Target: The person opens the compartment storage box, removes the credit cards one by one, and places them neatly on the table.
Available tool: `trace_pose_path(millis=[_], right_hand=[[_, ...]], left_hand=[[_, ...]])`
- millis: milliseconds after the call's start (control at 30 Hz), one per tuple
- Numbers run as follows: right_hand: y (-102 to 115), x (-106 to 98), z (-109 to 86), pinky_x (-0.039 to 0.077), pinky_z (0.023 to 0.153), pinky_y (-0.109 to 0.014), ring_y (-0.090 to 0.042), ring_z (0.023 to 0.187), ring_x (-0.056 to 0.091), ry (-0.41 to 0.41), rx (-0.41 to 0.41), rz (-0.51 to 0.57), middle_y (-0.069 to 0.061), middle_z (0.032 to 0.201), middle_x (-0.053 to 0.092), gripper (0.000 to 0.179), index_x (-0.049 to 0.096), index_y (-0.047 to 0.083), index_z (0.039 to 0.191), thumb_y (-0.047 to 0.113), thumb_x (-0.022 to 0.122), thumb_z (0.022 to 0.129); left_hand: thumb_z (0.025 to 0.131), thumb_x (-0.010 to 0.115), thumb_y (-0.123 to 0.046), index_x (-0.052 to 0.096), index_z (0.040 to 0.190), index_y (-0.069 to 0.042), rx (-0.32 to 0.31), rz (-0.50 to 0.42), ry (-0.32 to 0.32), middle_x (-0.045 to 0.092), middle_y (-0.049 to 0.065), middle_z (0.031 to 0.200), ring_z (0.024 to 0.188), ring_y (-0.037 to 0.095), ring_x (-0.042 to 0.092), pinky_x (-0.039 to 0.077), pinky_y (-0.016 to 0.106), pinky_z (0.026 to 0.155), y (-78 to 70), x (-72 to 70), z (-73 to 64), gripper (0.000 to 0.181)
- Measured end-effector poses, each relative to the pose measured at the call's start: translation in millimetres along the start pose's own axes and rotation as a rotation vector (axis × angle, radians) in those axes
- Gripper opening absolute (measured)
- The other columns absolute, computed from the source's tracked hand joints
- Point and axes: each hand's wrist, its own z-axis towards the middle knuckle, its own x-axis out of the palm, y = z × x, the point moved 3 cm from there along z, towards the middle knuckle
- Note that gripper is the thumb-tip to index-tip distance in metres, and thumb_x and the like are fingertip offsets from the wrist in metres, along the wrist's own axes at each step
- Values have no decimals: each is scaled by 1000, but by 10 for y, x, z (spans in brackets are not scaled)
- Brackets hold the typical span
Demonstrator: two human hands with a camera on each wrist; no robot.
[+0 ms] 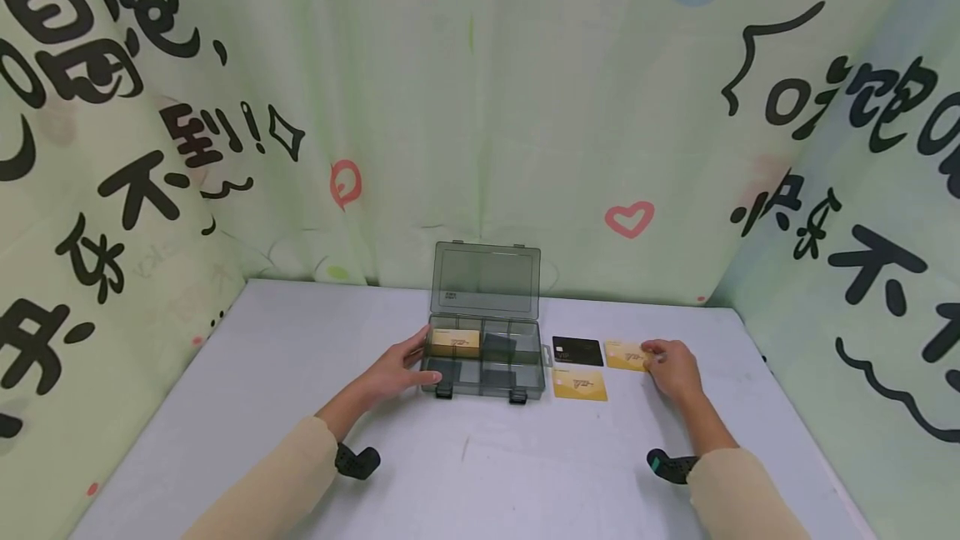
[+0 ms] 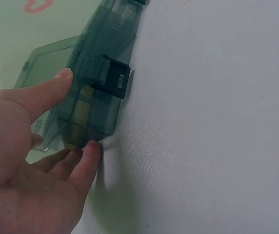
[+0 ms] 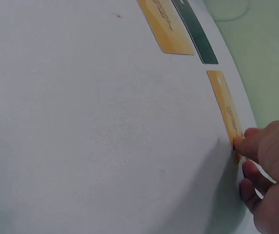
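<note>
A translucent grey plastic compartment box lies on the table with its lid raised at the back. My left hand holds the box's left end, thumb at the front rim near a latch, fingertips against the side wall. A yellow card shows in the back left compartment. To the right, my right hand pinches the right end of another yellow card, which lies at the table surface. Beside that one is a black card, with a third yellow card in front of it.
The white-covered table ends at a printed curtain behind the box. More curtain hangs on the left and right. Black straps with devices sit at both wrists. Two black latches hang at the box's front.
</note>
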Motion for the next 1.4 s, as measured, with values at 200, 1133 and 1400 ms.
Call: trace_pose_path(millis=[200, 1133, 1400], right_hand=[[-6, 26, -31, 45, 90, -54, -42, 106, 52, -12, 45, 19, -29, 125, 50, 34, 59, -8, 124, 1, 53, 92], [385, 5, -196, 44, 75, -10, -32, 116, 55, 16, 55, 340, -20, 131, 58, 39, 55, 5, 134, 19, 55, 98], [615, 59, -186, 50, 81, -14, -32, 116, 56, 30, -15, 358, -19, 128, 60, 38, 56, 5, 133, 18, 57, 97]], left_hand=[[86, 74, -20, 18, 156, -23, 4, 7, 0, 18, 8, 163, 147, 35, 25, 32, 55, 114, 10, 6, 16, 91], [87, 73, -20, 17, 156, -22, 4, 12, 10, 17, 10, 163, 146, 36, 26, 33, 55, 113, 9, 6, -16, 89], [86, 73, -21, 17, 156, -23, 15, 17, 17, 16, 10, 163, 146, 37, 26, 33, 55, 113, 2, -6, 0, 90]])
